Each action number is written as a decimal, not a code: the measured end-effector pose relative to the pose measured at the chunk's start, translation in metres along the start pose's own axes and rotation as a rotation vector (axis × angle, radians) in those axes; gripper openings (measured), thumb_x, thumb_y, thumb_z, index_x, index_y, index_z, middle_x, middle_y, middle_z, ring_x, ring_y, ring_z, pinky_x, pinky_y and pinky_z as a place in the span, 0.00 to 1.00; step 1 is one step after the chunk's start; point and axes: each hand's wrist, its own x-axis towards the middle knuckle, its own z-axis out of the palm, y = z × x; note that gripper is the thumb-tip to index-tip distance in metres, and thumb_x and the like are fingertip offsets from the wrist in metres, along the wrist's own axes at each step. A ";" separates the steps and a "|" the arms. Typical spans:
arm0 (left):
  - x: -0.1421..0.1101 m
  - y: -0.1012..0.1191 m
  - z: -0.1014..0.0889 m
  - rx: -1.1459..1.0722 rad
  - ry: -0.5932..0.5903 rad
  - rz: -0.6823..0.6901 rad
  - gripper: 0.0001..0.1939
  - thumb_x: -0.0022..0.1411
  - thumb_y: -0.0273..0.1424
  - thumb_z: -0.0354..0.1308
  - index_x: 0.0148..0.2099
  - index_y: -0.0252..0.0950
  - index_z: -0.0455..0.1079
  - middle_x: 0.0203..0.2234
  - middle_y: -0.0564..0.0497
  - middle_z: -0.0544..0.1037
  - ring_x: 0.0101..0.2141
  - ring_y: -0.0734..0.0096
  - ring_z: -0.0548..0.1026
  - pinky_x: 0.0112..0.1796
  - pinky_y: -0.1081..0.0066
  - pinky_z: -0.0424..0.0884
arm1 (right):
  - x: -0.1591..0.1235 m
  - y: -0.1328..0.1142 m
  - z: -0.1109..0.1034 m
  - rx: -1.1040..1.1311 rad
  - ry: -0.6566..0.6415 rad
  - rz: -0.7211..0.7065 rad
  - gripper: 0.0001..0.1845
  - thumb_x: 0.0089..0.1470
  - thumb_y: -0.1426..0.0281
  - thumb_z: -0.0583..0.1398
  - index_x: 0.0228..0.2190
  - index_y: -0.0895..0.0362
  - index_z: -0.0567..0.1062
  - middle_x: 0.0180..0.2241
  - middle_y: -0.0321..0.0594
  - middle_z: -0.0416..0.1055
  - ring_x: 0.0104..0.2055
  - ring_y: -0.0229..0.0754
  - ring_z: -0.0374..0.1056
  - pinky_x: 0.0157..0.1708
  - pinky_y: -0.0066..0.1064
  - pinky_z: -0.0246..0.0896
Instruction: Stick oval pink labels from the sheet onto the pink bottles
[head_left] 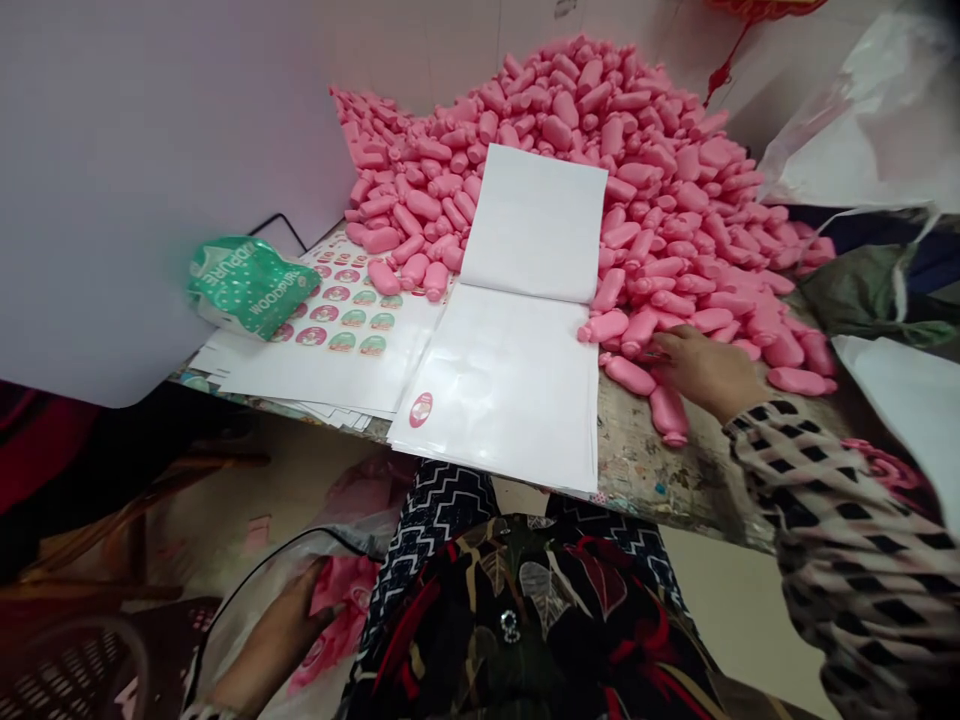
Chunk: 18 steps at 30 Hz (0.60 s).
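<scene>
My right hand (701,368) rests on the table at the near edge of a big heap of small pink bottles (600,160), fingers curled around one pink bottle (637,345). My left hand (281,625) is low beside my lap, its fingers inside a clear plastic bag (337,590) that holds pink bottles; whether it grips one is hidden. In front of me lies a white backing sheet (510,380) with one oval sticker (421,409) left at its near left corner.
A sheet of round stickers (349,305) lies left of the white sheet on a stack of paper. A green packet (247,285) sits on its far left. A wall stands behind the table. White plastic bags (862,110) crowd the right side. A basket (67,670) sits lower left.
</scene>
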 end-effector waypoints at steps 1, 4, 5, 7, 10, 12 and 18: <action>-0.004 0.005 -0.007 -0.012 -0.018 -0.002 0.28 0.53 0.38 0.49 0.54 0.30 0.66 0.51 0.37 0.72 0.51 0.49 0.71 0.49 0.60 0.65 | 0.005 0.002 -0.001 -0.004 -0.017 -0.018 0.16 0.52 0.64 0.58 0.44 0.52 0.73 0.45 0.49 0.69 0.36 0.52 0.68 0.29 0.40 0.58; -0.014 0.015 -0.027 -0.069 -0.100 -0.040 0.24 0.56 0.40 0.49 0.51 0.35 0.70 0.47 0.41 0.77 0.47 0.50 0.74 0.48 0.59 0.66 | 0.015 0.007 0.001 0.043 -0.049 -0.045 0.13 0.48 0.64 0.62 0.39 0.51 0.73 0.42 0.49 0.69 0.35 0.53 0.68 0.32 0.45 0.59; -0.017 0.019 -0.034 -0.082 -0.124 -0.036 0.23 0.56 0.41 0.50 0.50 0.36 0.71 0.44 0.42 0.78 0.46 0.50 0.75 0.47 0.59 0.66 | 0.016 0.009 0.003 0.075 -0.054 -0.041 0.13 0.47 0.64 0.63 0.37 0.51 0.73 0.41 0.48 0.69 0.36 0.54 0.68 0.33 0.47 0.59; -0.022 0.028 -0.050 -0.117 -0.150 0.011 0.21 0.56 0.42 0.51 0.47 0.38 0.74 0.42 0.44 0.79 0.44 0.51 0.75 0.46 0.59 0.67 | 0.016 0.014 0.006 0.150 -0.049 -0.003 0.14 0.44 0.61 0.65 0.35 0.51 0.72 0.41 0.48 0.68 0.39 0.57 0.68 0.36 0.51 0.59; -0.032 0.053 -0.079 -0.274 -0.173 0.173 0.19 0.56 0.43 0.55 0.46 0.42 0.75 0.44 0.46 0.78 0.46 0.54 0.74 0.48 0.63 0.66 | 0.010 0.026 0.007 0.185 0.001 0.090 0.20 0.42 0.55 0.65 0.35 0.50 0.71 0.42 0.50 0.67 0.42 0.63 0.67 0.36 0.55 0.58; -0.037 0.077 -0.099 -0.429 -0.264 0.261 0.19 0.57 0.43 0.56 0.50 0.46 0.73 0.47 0.50 0.77 0.48 0.59 0.73 0.50 0.66 0.65 | 0.004 0.032 0.000 0.154 0.054 0.157 0.21 0.42 0.53 0.65 0.36 0.50 0.70 0.44 0.51 0.66 0.42 0.65 0.66 0.35 0.57 0.59; -0.029 0.162 -0.110 -1.045 -0.449 0.349 0.21 0.60 0.38 0.56 0.55 0.43 0.67 0.46 0.45 0.76 0.41 0.66 0.76 0.46 0.64 0.69 | -0.040 -0.048 -0.043 0.415 0.261 0.250 0.22 0.43 0.51 0.63 0.37 0.50 0.71 0.33 0.46 0.70 0.33 0.53 0.67 0.26 0.43 0.59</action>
